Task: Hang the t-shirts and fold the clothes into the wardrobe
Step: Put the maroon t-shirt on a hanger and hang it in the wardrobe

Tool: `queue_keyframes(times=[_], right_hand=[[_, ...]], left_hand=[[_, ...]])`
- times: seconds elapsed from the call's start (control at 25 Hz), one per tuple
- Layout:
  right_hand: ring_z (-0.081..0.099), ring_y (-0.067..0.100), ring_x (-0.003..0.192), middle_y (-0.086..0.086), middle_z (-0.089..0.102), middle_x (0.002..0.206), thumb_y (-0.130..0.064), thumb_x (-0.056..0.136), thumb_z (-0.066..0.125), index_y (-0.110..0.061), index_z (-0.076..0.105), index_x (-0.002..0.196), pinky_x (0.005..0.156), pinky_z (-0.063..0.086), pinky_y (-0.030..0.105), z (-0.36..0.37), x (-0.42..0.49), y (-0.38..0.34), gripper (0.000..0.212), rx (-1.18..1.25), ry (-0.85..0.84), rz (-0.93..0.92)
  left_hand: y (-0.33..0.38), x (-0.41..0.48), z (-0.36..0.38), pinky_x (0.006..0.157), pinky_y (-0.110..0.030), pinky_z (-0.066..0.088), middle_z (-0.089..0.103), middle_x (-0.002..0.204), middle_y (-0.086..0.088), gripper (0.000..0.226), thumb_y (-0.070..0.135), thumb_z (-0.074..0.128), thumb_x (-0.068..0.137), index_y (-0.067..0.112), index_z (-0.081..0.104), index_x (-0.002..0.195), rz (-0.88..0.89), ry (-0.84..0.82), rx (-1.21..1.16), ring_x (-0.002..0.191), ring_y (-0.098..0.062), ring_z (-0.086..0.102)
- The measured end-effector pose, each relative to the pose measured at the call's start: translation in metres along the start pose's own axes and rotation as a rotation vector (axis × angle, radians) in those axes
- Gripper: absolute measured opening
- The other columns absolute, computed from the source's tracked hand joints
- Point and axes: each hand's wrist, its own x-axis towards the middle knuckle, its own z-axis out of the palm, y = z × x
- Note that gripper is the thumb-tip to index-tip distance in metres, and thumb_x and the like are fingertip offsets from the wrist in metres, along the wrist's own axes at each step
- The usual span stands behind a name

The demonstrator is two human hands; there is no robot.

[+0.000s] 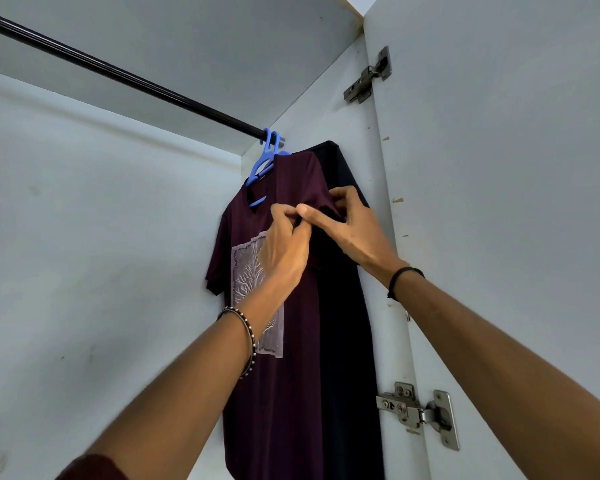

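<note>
Head view, looking up into the wardrobe. Maroon t-shirt (291, 393) with a pale tree print hangs on a blue hanger (261, 166). The hanger is hooked at the far right end of the dark rod (118, 72), close to the wardrobe side wall (329, 109). A second blue hook sits just beside the first. A dark garment (343, 341) hangs behind the t-shirt, against the side wall.

Left grip (284, 244): fingers curled, pinching maroon fabric near the shirt's shoulder. Right grip (347, 226): thumb and fingers closed on the same shoulder fabric just beside it, thumb tip touching the left fingers. Both arms are raised.

Beaded bracelet (248, 337) on the left wrist, black band (400, 275) on the right. The open door (499, 202) stands at right, with an upper hinge (368, 77) and a lower hinge (420, 414).
</note>
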Motion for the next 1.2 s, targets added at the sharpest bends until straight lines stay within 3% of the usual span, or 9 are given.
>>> queue_keyframes(times=[0.08, 0.16, 0.28, 0.36, 0.52, 0.64, 0.84, 1.0, 1.2], right_hand=[[0.066, 0.017, 0.067, -0.003, 0.068, 0.074, -0.060, 0.090, 0.061, -0.022, 0.061, 0.089, 0.065, 0.057, 0.046, -0.003, 0.000, -0.002, 0.038, 0.003, 0.183, -0.087], [0.059, 0.016, 0.057, -0.003, 0.060, 0.061, -0.044, 0.095, 0.058, -0.019, 0.055, 0.076, 0.056, 0.047, 0.036, -0.010, 0.001, -0.009, 0.031, -0.078, 0.377, -0.118], [0.059, 0.010, 0.065, -0.011, 0.059, 0.068, -0.036, 0.096, 0.057, -0.019, 0.054, 0.097, 0.059, 0.043, 0.029, -0.021, 0.001, -0.019, 0.017, -0.085, 0.572, -0.067], [0.059, 0.011, 0.067, -0.009, 0.058, 0.069, -0.034, 0.096, 0.056, -0.017, 0.052, 0.107, 0.060, 0.043, 0.028, -0.024, -0.002, -0.020, 0.020, -0.086, 0.601, -0.054], [0.054, 0.004, 0.058, -0.011, 0.054, 0.061, -0.032, 0.099, 0.057, -0.017, 0.054, 0.098, 0.056, 0.037, 0.023, -0.024, -0.017, -0.018, 0.015, -0.171, 0.470, -0.114], [0.052, 0.004, 0.055, -0.012, 0.052, 0.058, -0.037, 0.100, 0.056, -0.021, 0.054, 0.084, 0.056, 0.036, 0.016, -0.019, -0.026, -0.018, 0.023, -0.235, 0.362, -0.144], [0.049, 0.010, 0.051, -0.008, 0.050, 0.051, -0.040, 0.101, 0.055, -0.021, 0.052, 0.065, 0.051, 0.039, 0.026, -0.007, -0.037, -0.023, 0.041, -0.236, 0.254, -0.138], [0.049, 0.010, 0.050, -0.008, 0.051, 0.051, -0.040, 0.101, 0.054, -0.019, 0.053, 0.061, 0.051, 0.037, 0.026, 0.003, -0.059, -0.025, 0.045, -0.236, 0.142, -0.105], [0.053, 0.010, 0.054, -0.007, 0.054, 0.053, -0.042, 0.100, 0.053, -0.021, 0.053, 0.063, 0.053, 0.034, 0.026, 0.011, -0.100, -0.017, 0.043, -0.283, 0.021, -0.016]], left_hand=[[0.007, -0.001, 0.002, 0.069, -0.038, 0.048, 0.067, 0.094, 0.011, 0.027, 0.051, 0.048, 0.094, 0.030, 0.051, 0.110, 0.093, 0.014, 0.039, 0.086, -0.018, 0.063], [0.011, -0.004, 0.004, 0.072, -0.041, 0.054, 0.070, 0.088, 0.016, 0.027, 0.056, 0.052, 0.088, 0.038, 0.056, 0.107, 0.205, -0.084, -0.015, 0.080, -0.015, 0.067], [0.013, -0.012, 0.006, 0.080, -0.046, 0.056, 0.071, 0.092, 0.020, 0.031, 0.059, 0.052, 0.081, 0.045, 0.060, 0.108, 0.302, -0.318, -0.082, 0.075, -0.014, 0.069], [0.013, -0.018, 0.004, 0.086, -0.047, 0.054, 0.071, 0.094, 0.022, 0.032, 0.057, 0.051, 0.080, 0.046, 0.062, 0.108, 0.299, -0.424, -0.068, 0.072, -0.011, 0.070], [0.006, -0.023, -0.001, 0.089, -0.046, 0.053, 0.071, 0.094, 0.023, 0.027, 0.053, 0.053, 0.081, 0.045, 0.065, 0.104, 0.261, -0.473, -0.034, 0.070, -0.007, 0.070], [0.003, -0.025, -0.008, 0.087, -0.046, 0.054, 0.071, 0.093, 0.023, 0.024, 0.051, 0.054, 0.083, 0.042, 0.064, 0.103, 0.245, -0.469, 0.006, 0.068, -0.006, 0.070], [0.002, -0.034, -0.025, 0.083, -0.047, 0.056, 0.070, 0.091, 0.023, 0.022, 0.046, 0.052, 0.087, 0.043, 0.059, 0.107, 0.221, -0.449, 0.028, 0.065, -0.006, 0.070], [-0.006, -0.051, -0.034, 0.074, -0.042, 0.057, 0.071, 0.082, 0.017, 0.029, 0.035, 0.051, 0.087, 0.046, 0.054, 0.113, 0.181, -0.378, 0.146, 0.067, -0.005, 0.068], [-0.022, -0.084, -0.043, 0.076, -0.042, 0.057, 0.070, 0.091, 0.019, 0.036, 0.027, 0.052, 0.089, 0.042, 0.052, 0.121, 0.094, -0.403, 0.168, 0.068, -0.004, 0.068]])
